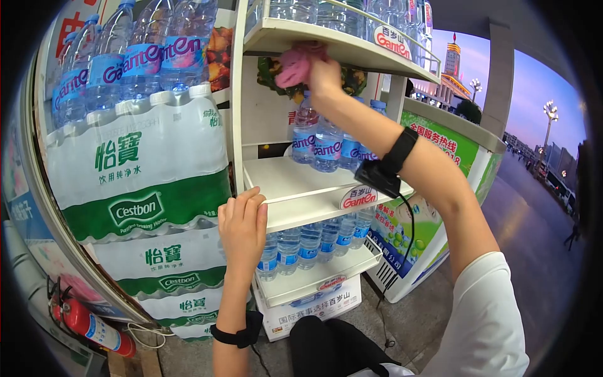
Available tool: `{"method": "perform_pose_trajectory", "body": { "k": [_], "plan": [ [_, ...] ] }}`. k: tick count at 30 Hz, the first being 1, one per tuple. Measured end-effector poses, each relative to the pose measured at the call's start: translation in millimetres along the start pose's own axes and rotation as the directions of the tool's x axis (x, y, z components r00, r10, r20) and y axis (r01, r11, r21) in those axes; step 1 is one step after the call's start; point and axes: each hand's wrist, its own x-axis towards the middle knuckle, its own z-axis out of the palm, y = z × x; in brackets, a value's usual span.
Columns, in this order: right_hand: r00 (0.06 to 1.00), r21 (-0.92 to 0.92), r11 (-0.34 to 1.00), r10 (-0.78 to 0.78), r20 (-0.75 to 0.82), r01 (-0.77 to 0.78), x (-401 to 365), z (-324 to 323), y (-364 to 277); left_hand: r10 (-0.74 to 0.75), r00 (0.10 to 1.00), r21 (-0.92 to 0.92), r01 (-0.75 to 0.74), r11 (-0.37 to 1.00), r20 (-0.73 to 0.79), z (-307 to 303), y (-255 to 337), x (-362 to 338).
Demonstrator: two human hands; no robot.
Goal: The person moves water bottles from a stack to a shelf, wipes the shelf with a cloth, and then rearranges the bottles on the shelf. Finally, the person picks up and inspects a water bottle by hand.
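My right hand is closed around a pink cloth, pressed up near the underside of the top shelf. Below that arm, several Ganten water bottles stand upright on the middle shelf, toward its back and right. At this shelf's front left corner, my left hand has its fingers curled over the white edge. Part of the cloth is hidden behind my right hand, and my forearm covers some of the bottles.
Wrapped Cestbon water packs are stacked on the left, with large bottles on top. Small bottles fill the lower shelf above a white carton. A green freezer stands right; a fire extinguisher sits lower left.
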Motion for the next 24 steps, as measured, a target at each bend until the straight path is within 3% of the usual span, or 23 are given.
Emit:
{"method": "perform_pose_trajectory", "body": {
  "k": [7, 10, 13, 14, 15, 16, 21, 24],
  "plan": [
    [0.993, -0.201, 0.980, -0.025, -0.118, 0.001, 25.9, -51.0, -7.7, -0.015, 1.000, -0.032, 0.015, 0.999, -0.020, 1.4, -1.8, -2.7],
    [0.957, -0.118, 0.993, -0.047, -0.288, 0.014, 26.7, -33.9, -1.2, -0.020, 0.999, -0.059, 0.017, 0.998, -0.044, 4.4, -3.0, -4.4],
    [0.980, -0.121, 0.992, 0.023, -0.197, -0.047, 8.1, 3.0, -0.4, -0.019, 0.998, -0.074, 0.014, 0.997, -0.063, 7.2, -4.7, -4.7],
    [0.998, -0.114, 0.993, -0.037, -0.052, 0.031, 3.7, 15.3, 7.0, -0.015, 0.998, -0.077, 0.009, 0.997, -0.066, 7.8, -5.0, -3.8],
    [0.999, -0.198, 0.980, -0.037, -0.037, 0.029, -4.2, 33.8, 6.3, 0.003, 0.998, -0.060, -0.007, 0.998, -0.066, 7.5, -5.9, -2.8],
    [0.981, -0.131, 0.973, -0.178, 0.082, 0.188, -13.7, 49.0, 7.0, 0.019, 0.998, -0.044, -0.021, 0.999, -0.064, 6.9, -7.3, -2.6],
    [0.991, -0.131, 0.984, -0.107, 0.086, 0.117, -18.5, 39.1, -6.9, 0.077, 0.996, 0.010, -0.077, 0.997, -0.036, 1.8, -9.8, -0.2],
    [0.988, -0.173, 0.973, -0.155, -0.019, 0.150, -24.9, 3.0, -32.9, 0.074, 0.996, 0.008, -0.074, 0.997, -0.048, 1.9, -11.1, -0.4]
  ]
}}
